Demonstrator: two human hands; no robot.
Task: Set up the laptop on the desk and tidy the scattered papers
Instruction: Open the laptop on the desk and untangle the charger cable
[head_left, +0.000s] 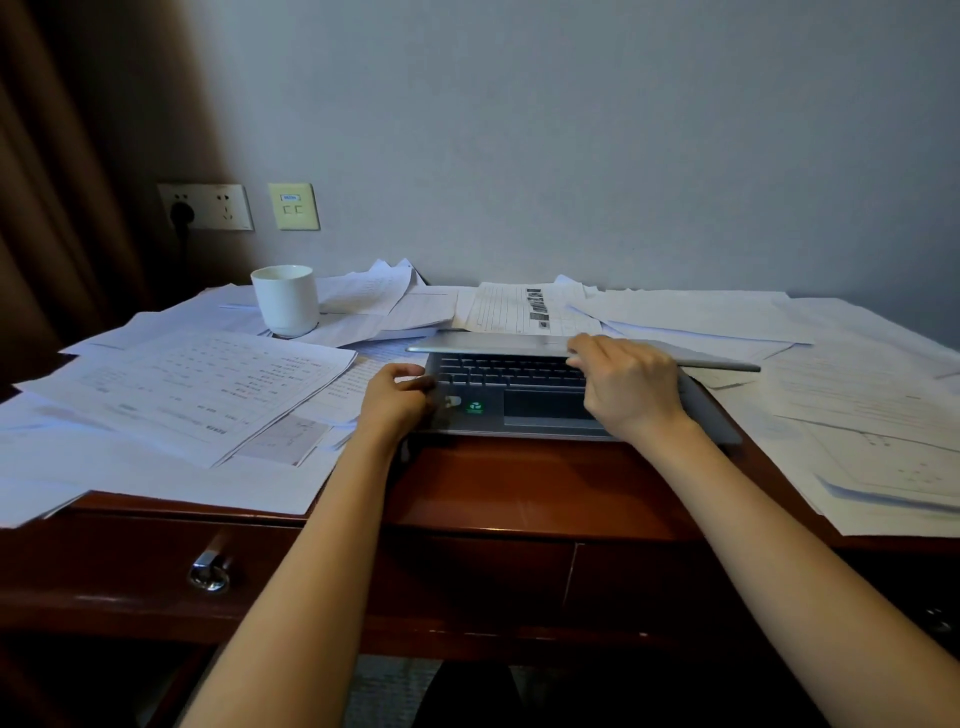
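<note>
Your two bare forearms come in low over the desk front edge, with a drawer handle below on the left. The laptop sits mid-desk near the front edge, straight ahead of you. Its lid is only part way up and the keyboard shows under it. Your left hand has its fingers curled and holds the laptop's front left corner. Your right hand has its fingers hooked over the lid's front edge and grips it. Papers lie loose and overlapping to the left, right and behind the laptop, some hanging off the desk edge. A white cup stands upright on papers at back left. Wall sockets are above it, with a brown curtain at far left.
</note>
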